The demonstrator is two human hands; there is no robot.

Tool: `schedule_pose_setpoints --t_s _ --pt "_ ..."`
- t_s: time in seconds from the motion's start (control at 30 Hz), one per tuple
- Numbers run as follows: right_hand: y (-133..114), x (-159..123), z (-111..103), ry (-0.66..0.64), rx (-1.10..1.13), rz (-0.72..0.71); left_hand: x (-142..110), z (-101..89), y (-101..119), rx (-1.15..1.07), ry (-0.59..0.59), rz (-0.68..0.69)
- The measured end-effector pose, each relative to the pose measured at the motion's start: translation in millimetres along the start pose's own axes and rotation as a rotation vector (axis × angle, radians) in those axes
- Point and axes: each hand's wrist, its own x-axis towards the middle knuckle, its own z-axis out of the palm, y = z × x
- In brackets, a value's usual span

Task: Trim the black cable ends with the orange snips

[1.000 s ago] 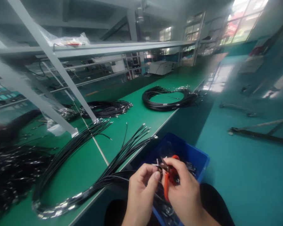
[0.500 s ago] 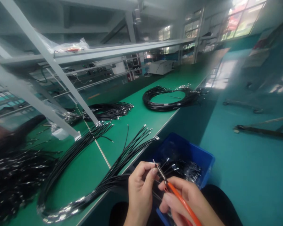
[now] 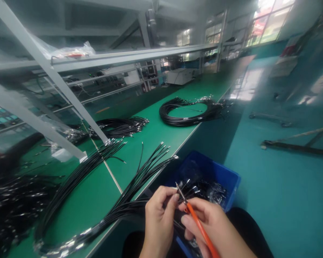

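Note:
Over the blue bin [image 3: 233, 188], my left hand [image 3: 159, 216] has its thumb and forefinger pinched on the end of a black cable. The pinched tip is small and mostly covered by my fingers. My right hand [image 3: 208, 222] is wrapped around orange-handled scissors [image 3: 197, 224], seen edge-on. Their narrow metal blades point up and left and reach my left fingertips. Whether the blades touch the cable, I cannot tell. A bundle of black cables [image 3: 70, 184] curves across the green table [image 3: 86, 200], its loose ends fanned out beside my left hand.
Coiled black cables [image 3: 177, 120] lie near the table edge, with another bundle [image 3: 121, 126] behind. A dark heap of cables [image 3: 13, 208] fills the left side. Slanted white shelf posts [image 3: 72, 100] rise from the table. A wheeled stand leg [image 3: 293, 145] is on the floor at right.
My right hand has turned the scissors from a spread-handled position to edge-on, blades now pointing up-left at my left fingertips. My left hand keeps its pinch in nearly the same place.

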Motion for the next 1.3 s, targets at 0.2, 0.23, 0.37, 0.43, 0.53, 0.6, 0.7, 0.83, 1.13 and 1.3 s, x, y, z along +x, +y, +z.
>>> schedule_pose_setpoints --t_s 0.2,0.23,0.37,0.43,0.53,0.6,0.7,0.83,1.13,1.3 --pt "3.8 -3.4 -13.6 -0.155 0.103 -0.042 2.6 2.7 -2.0 -0.044 0.023 -0.067" --pt "5.5 -3.0 -15.1 -0.183 0.108 -0.034 3.1 3.5 -1.8 -0.061 0.028 -0.087" --pt "9.4 0.6 -16.2 -0.218 0.111 -0.004 2.8 6.5 0.8 -0.039 0.049 -0.086" --pt "8.4 2.0 -15.2 -0.212 0.109 -0.003 1.9 6.9 2.4 0.000 0.051 -0.056" --pt "4.2 2.3 -14.3 -0.209 0.111 -0.012 0.7 6.3 3.8 0.055 0.049 -0.026" --pt "1.4 2.1 -14.1 -0.209 0.104 -0.018 0.3 5.7 3.7 0.081 0.049 -0.009" --pt "-0.7 2.9 -13.9 -0.202 0.079 -0.015 -0.3 5.9 2.0 0.088 0.038 0.007" --pt "3.8 4.1 -15.0 -0.131 -0.035 0.007 -0.4 7.4 -1.9 0.111 0.027 0.019" --pt "9.9 -3.2 -13.3 0.332 -0.140 -0.340 0.0 8.7 2.4 0.203 0.005 0.068" --pt "-2.2 8.0 1.5 0.491 -0.042 -0.483 -5.0 11.0 7.9 0.220 -0.050 0.069"
